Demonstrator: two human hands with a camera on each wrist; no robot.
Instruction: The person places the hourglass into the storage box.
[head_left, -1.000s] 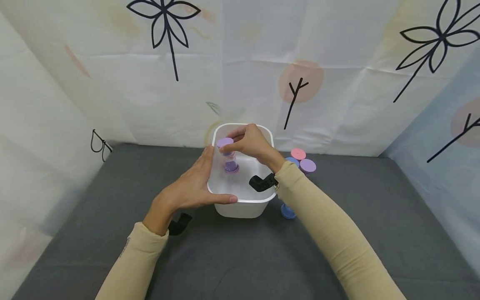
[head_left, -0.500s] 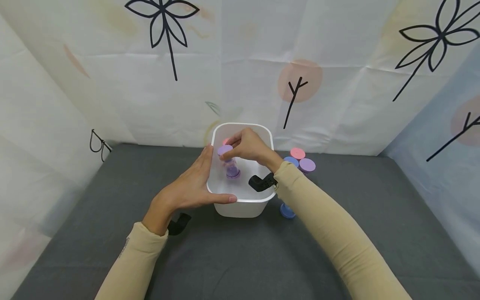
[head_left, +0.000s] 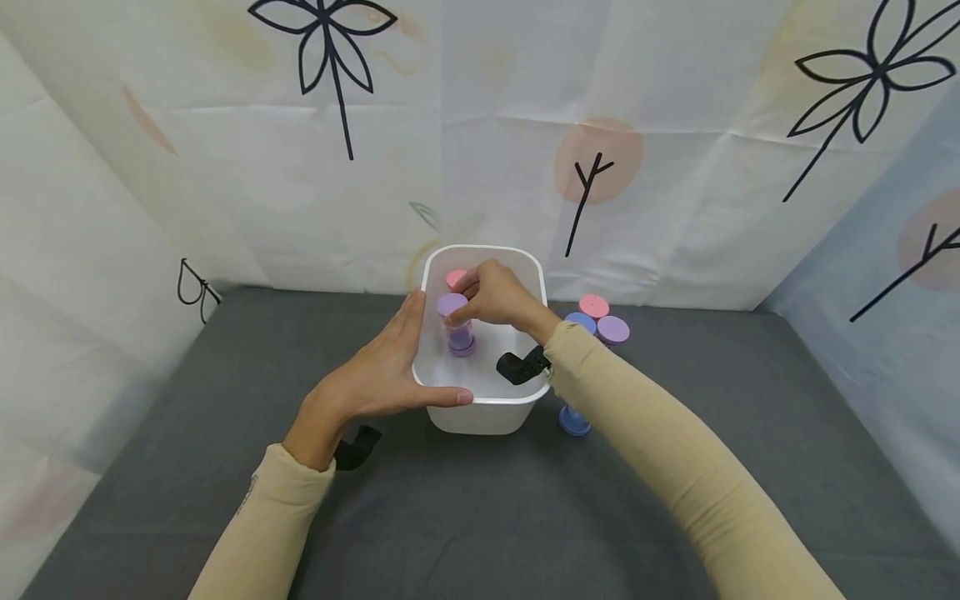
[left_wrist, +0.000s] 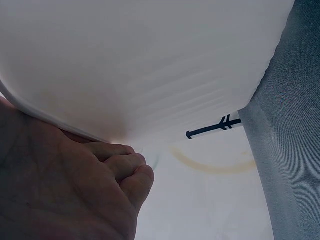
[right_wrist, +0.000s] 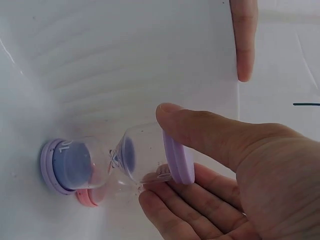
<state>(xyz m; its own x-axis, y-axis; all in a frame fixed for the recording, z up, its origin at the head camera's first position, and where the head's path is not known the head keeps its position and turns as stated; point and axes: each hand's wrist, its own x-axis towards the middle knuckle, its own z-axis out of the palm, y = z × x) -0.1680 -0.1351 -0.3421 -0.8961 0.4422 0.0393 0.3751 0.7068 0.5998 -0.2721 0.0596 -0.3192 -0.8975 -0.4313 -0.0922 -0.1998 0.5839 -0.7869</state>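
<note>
A sand timer (right_wrist: pixel 127 155) with purple end caps and purple sand stands inside the white plastic bin (head_left: pixel 480 421). My right hand (head_left: pixel 501 293) reaches into the bin and holds the timer near its top cap, thumb on one side and fingers on the other. The timer's lower cap meets the bin's floor in the right wrist view. Behind it is a pink-capped sand timer (head_left: pixel 455 277), partly hidden by the purple one and the hand. My left hand (head_left: pixel 378 371) rests against the bin's left rim with fingers extended, its thumb lying along the front rim.
Right of the bin, on the dark grey tabletop (head_left: pixel 480 525), stand more sand timers: one with a pink cap (head_left: pixel 594 306), one blue (head_left: pixel 581 322) and one purple (head_left: pixel 613 330). A blue base (head_left: pixel 574 422) shows nearer, partly behind the right sleeve. Patterned cloth (head_left: pixel 495 183) hangs behind.
My right hand has lowered the purple sand timer and shifted it slightly toward me in the bin. The pink cap behind has come into view. My left hand stays on the rim.
</note>
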